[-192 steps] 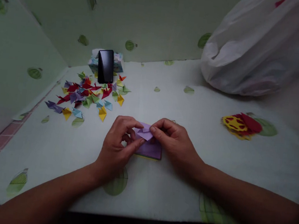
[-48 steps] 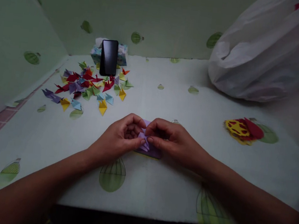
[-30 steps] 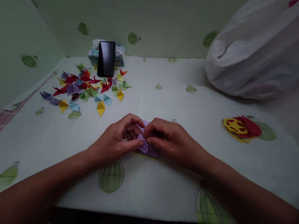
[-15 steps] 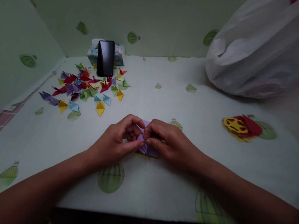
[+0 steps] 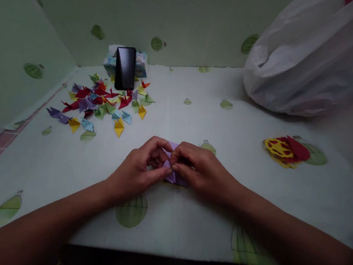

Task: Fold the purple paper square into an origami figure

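Between my two hands is a small piece of folded purple origami paper (image 5: 172, 176), partly covered by my fingers. My left hand (image 5: 147, 163) pinches its left side, thumb and forefinger curled in. From the other side my right hand (image 5: 195, 164) grips it, thumb and fingertips pressed together at the top. Flat purple paper (image 5: 173, 146) shows beneath and behind the hands, with a thin yellow edge under it. To the far left lies a spread of folded paper cranes (image 5: 99, 100) in red, purple, green, yellow, orange and blue.
A black phone (image 5: 125, 68) leans against a tissue box (image 5: 142, 64) behind the cranes. At the right lie red and yellow cut-out pieces (image 5: 284, 150). A large white plastic bag (image 5: 308, 66) stands at the back right. The table (image 5: 184, 231) has a balloon-print cover.
Both hands keep nearly the same place, with slight finger movement on the purple folded paper. The rest of the scene looks the same, shifted very slightly.
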Available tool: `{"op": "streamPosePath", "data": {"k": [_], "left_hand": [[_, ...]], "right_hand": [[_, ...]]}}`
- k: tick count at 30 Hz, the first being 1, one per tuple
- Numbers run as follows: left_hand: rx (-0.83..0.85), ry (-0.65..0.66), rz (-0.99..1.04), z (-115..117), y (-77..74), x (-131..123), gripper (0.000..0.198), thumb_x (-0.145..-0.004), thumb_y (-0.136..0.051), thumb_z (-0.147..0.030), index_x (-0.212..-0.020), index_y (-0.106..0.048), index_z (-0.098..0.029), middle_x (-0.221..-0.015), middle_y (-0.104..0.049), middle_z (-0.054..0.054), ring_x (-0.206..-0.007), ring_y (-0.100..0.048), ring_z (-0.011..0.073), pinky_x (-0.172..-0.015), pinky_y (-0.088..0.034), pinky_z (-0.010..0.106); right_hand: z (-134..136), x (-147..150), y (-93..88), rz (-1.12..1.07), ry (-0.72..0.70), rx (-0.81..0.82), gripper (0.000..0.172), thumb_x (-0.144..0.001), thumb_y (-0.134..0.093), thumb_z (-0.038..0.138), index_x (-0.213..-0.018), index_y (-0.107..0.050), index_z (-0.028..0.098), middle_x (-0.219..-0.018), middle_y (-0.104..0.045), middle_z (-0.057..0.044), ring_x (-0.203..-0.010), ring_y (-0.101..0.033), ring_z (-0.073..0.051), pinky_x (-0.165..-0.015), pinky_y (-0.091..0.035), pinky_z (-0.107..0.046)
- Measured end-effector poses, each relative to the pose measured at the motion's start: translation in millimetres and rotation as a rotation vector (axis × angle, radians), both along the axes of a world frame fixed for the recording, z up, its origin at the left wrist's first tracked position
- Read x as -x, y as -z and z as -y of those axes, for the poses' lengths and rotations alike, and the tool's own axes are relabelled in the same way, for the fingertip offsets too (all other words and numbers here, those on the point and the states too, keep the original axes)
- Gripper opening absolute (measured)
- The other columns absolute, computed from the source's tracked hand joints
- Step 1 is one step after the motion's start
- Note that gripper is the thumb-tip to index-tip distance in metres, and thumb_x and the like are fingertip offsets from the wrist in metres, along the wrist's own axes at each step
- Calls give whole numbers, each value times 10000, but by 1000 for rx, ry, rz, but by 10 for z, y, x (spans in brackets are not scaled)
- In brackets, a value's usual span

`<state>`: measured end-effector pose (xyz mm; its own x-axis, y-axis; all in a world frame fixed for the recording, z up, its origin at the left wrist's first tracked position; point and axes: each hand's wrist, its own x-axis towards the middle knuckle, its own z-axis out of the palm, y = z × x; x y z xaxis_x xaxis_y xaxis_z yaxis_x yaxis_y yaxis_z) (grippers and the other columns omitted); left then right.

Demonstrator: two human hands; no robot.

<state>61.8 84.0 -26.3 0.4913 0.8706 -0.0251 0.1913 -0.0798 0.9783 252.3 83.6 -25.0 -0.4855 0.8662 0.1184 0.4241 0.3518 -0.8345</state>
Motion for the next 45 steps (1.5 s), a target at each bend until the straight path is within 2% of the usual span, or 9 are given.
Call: {"op": "streamPosePath", "data": {"k": [4, 7, 10, 14, 17, 24, 28, 40, 45], "left_hand": [[54, -34, 96, 8, -1, -7, 271, -814, -689, -170, -1031, -528, -199, -797, -620, -16, -715, -585, 115, -647, -490, 237], [77, -134, 159, 1, -5, 1, 260, -803, -696, -148, -999, -534, -203, -774, -613, -28, -697, -575, 99, -621, -476, 204], [59, -253, 205, -1, -10, 0, 272, -792, -708, -139, -993, -538, -210, -769, -609, -38, -684, -567, 89, -610, -473, 185], [18, -349, 222, 26, -15, -17, 269, -779, -720, -127, -975, -555, -211, -793, -604, -42, -691, -564, 77, -618, -467, 170], [-13, -380, 223, 54, -12, -28, 252, -769, -729, -123, -947, -572, -207, -814, -598, -41, -702, -562, 73, -632, -464, 170], [-45, -399, 207, 81, 13, -34, 214, -765, -727, -117, -905, -588, -201, -799, -601, -43, -683, -551, 68, -622, -453, 166], [-45, -416, 217, 89, 37, -46, 202, -760, -728, -118, -881, -589, -201, -790, -595, -43, -675, -541, 69, -621, -451, 166], [-13, -508, 242, 64, 35, -47, 182, -767, -733, -167, -845, -573, -206, -786, -561, -35, -718, -534, 101, -645, -449, 195], [-14, -481, 244, 92, 51, -54, 170, -780, -729, -164, -843, -577, -205, -789, -576, -34, -721, -544, 98, -657, -450, 195]], "right_hand": [[5, -7, 12, -88, 11, 39, 103, -831, -573, 51, -824, -582, 154, -803, -613, -3, -723, -536, -120, -659, -392, -251], [17, -14, 17, -207, 100, 112, 33, -875, -593, 171, -853, -568, 171, -768, -576, 12, -682, -515, -115, -620, -391, -248], [25, 0, 14, -280, 156, 248, 149, -906, -581, 270, -794, -550, 177, -674, -527, 28, -599, -488, -104, -557, -373, -240], [52, 50, 35, -332, 71, 498, 289, -931, -558, 396, -743, -534, 178, -592, -519, 35, -500, -474, -90, -480, -355, -226], [83, 79, 71, -352, 47, 604, 363, -942, -536, 471, -725, -518, 181, -549, -526, 38, -442, -456, -78, -432, -330, -212], [118, 140, 94, -425, 73, 592, 301, -860, -683, 359, -688, -514, 179, -508, -487, 76, -428, -418, -49, -418, -309, -179], [134, 171, 77, -421, 104, 568, 287, -877, -646, 299, -661, -500, 179, -497, -482, 78, -413, -411, -45, -413, -304, -180], [129, 136, 90, -454, 73, 637, 246, -883, -629, 332, -713, -533, 182, -494, -513, 63, -412, -430, -59, -407, -315, -181], [128, 154, 87, -499, 102, 656, 288, -826, -698, 405, -747, -527, 187, -502, -502, 73, -409, -435, -64, -395, -314, -179]]}}
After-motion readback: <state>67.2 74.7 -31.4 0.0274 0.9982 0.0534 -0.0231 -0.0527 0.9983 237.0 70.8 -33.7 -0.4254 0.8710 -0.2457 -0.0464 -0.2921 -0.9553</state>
